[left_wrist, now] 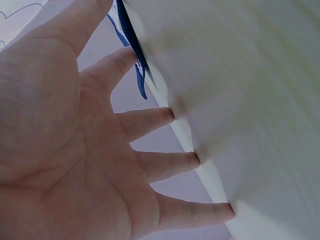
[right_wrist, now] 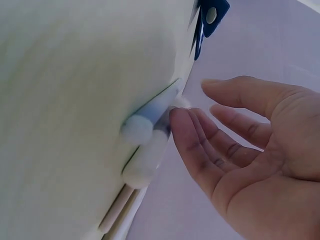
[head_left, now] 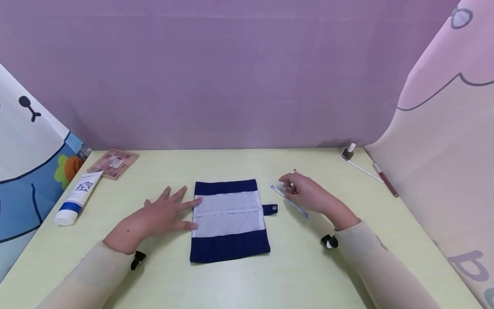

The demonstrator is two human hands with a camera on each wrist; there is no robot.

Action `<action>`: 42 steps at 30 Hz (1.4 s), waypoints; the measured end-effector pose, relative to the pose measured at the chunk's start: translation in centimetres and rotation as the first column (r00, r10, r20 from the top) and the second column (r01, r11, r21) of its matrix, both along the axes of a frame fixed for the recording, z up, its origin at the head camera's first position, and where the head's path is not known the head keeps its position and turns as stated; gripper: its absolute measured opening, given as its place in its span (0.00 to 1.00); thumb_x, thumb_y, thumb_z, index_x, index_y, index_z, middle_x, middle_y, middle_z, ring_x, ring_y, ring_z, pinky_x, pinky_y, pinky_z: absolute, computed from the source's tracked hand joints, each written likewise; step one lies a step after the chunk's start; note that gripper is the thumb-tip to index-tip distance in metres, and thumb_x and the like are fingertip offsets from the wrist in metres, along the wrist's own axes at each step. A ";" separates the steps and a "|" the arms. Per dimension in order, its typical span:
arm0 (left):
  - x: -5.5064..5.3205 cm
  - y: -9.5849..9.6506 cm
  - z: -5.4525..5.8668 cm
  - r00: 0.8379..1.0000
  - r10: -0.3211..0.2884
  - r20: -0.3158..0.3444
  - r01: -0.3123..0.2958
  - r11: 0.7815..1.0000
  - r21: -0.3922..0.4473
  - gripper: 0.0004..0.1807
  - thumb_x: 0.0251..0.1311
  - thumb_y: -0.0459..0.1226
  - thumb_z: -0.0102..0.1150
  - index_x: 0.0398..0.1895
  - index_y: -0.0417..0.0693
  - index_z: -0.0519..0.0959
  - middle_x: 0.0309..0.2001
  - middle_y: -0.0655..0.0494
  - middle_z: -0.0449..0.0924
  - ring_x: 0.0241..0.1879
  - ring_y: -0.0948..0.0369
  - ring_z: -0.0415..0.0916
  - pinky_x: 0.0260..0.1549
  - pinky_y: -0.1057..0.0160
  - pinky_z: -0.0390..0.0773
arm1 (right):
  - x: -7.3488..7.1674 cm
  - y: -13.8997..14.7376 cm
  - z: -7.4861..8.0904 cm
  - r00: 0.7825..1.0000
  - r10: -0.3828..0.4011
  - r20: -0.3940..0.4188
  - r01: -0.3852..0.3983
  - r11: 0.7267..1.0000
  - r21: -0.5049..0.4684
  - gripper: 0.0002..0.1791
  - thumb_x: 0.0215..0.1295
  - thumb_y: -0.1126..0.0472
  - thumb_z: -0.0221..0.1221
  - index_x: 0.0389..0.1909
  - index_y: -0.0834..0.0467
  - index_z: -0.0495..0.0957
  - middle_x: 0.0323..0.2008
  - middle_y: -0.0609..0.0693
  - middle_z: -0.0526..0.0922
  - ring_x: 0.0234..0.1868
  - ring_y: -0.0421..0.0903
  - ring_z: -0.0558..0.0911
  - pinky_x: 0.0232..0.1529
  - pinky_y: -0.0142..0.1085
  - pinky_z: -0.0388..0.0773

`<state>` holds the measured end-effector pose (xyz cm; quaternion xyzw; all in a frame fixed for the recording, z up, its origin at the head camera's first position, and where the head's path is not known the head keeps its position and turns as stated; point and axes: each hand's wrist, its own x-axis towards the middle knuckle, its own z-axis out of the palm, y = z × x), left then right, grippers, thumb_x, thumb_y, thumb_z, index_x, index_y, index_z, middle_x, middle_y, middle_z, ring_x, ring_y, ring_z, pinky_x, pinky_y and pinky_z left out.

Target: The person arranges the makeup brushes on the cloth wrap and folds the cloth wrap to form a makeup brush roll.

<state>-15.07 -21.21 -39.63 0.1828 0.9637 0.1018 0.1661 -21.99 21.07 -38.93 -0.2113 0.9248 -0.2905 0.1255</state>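
Cropped sleeves [head_left: 386, 266], right hand [head_left: 312, 194], half-hidden white item [right_wrist: 142, 167]

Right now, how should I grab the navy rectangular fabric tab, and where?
Pinch the navy fabric tab by its free end, near the round silvery snap, right hand coming from the right. It juts past the navy-and-grey cloth case and seems raised off the pale-yellow table, so a fingertip should probably fit underneath.

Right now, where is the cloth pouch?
In the head view, the pouch lies on the table between the left hand at its left edge and the right hand.
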 end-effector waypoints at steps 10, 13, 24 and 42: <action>0.0 0.0 0.0 1.000 -0.004 -0.002 0.004 1.000 -0.010 0.44 0.67 0.71 0.56 0.84 0.73 0.62 0.87 0.35 0.47 0.80 0.18 0.41 0.57 0.05 0.52 | 0.3 -1.0 -0.3 0.983 0.104 -0.152 -0.072 0.977 0.199 0.26 0.67 0.73 0.65 0.67 0.66 0.77 0.48 0.57 0.86 0.44 0.47 0.83 0.51 0.44 0.85; 0.0 0.0 -0.1 1.000 -0.002 -0.001 0.002 1.000 -0.016 0.44 0.67 0.72 0.56 0.84 0.73 0.62 0.87 0.35 0.46 0.81 0.18 0.41 0.57 0.05 0.52 | 0.2 -1.3 -0.2 0.980 0.121 -0.159 -0.084 0.971 0.224 0.21 0.66 0.73 0.65 0.60 0.66 0.80 0.43 0.55 0.84 0.43 0.46 0.81 0.50 0.44 0.83; -0.2 0.0 -0.2 1.000 0.005 0.006 -0.005 1.000 -0.014 0.45 0.66 0.72 0.56 0.84 0.74 0.62 0.87 0.36 0.47 0.80 0.18 0.41 0.57 0.05 0.52 | -0.2 -1.8 -0.2 0.982 0.153 -0.113 -0.118 0.956 0.269 0.15 0.66 0.72 0.65 0.27 0.61 0.67 0.27 0.47 0.63 0.34 0.44 0.66 0.40 0.39 0.64; 0.1 0.0 0.0 1.000 -0.001 0.001 0.001 1.000 -0.014 0.44 0.67 0.71 0.56 0.84 0.72 0.62 0.87 0.35 0.47 0.80 0.18 0.41 0.57 0.05 0.52 | 0.1 -1.9 -0.3 0.976 0.148 -0.157 -0.096 0.950 0.297 0.12 0.62 0.68 0.69 0.46 0.59 0.83 0.33 0.49 0.75 0.34 0.42 0.70 0.35 0.32 0.68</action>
